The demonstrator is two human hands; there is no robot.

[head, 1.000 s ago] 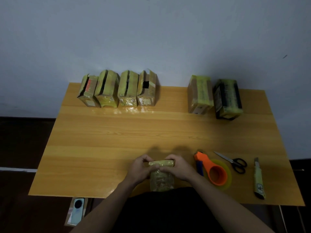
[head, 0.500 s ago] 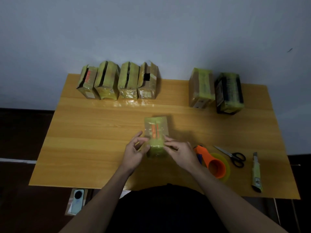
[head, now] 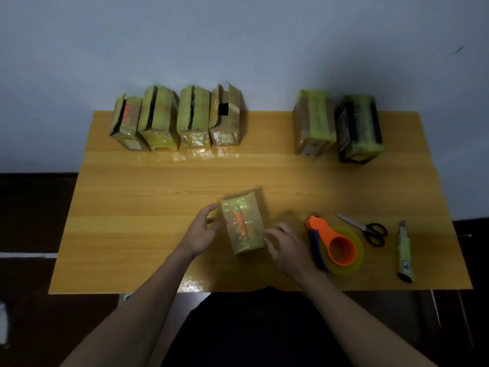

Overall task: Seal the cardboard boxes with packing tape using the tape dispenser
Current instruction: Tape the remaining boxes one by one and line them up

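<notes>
A small cardboard box (head: 243, 225) is lying on the wooden table (head: 158, 197), near the front edge and in the middle. Its long side is running away from the person toward the wall, leaning a little to the left at the far end. Its top is shiny with tape, and two orange stripes are showing along the middle.

The left hand (head: 201, 231) is touching the box's left side, with the thumb near the far corner and the fingers loosely bent and apart. The right hand (head: 287, 247) is sitting at the box's near right corner. Its fingers are blurry, so whether they are pinching anything cannot be told.

The orange tape dispenser (head: 334, 245) is lying just right of the right hand, with nobody holding it. Scissors (head: 366, 229) and a box cutter (head: 404, 251) are lying farther right.

Four boxes in a row (head: 177, 119) are standing at the far left edge, with dark gaps along their tops. Two taped boxes (head: 337, 127) are standing at the far right.
</notes>
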